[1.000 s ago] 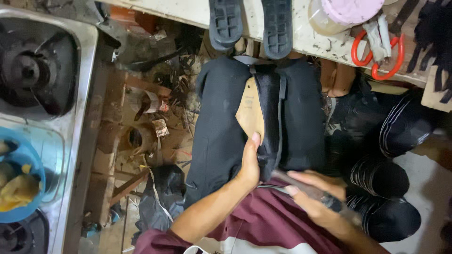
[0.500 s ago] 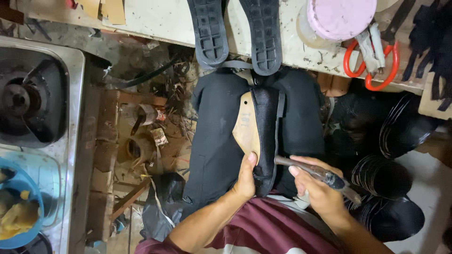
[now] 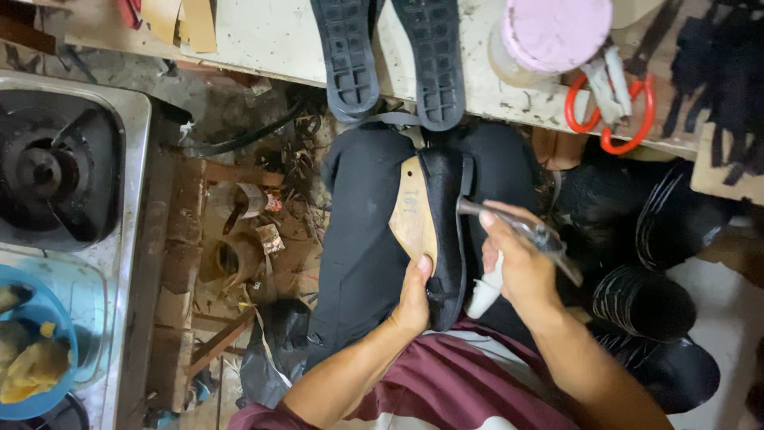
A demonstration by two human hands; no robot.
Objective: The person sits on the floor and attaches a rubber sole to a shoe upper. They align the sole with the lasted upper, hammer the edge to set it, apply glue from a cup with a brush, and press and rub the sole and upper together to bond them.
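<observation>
Stained pale counter (image 3: 263,40) along twelve o'clock. Bearing, toward eleven, brown card scraps (image 3: 187,20); at twelve, two black soles (image 3: 390,60) tread-up, overhanging the near edge; toward one, a pink-lidded tub (image 3: 553,32), with orange-handled pliers (image 3: 609,99) just beside it; at two, black strips (image 3: 720,72).

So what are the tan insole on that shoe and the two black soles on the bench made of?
The tan insole board looks like stiff fibreboard or leatherboard: matte, flat, with a clean cut edge. The left hand steadies the shoe under it. The two black treaded soles look like moulded rubber, matte, with regular square lugs. The tool in the right hand seems to be shiny metal.
</observation>
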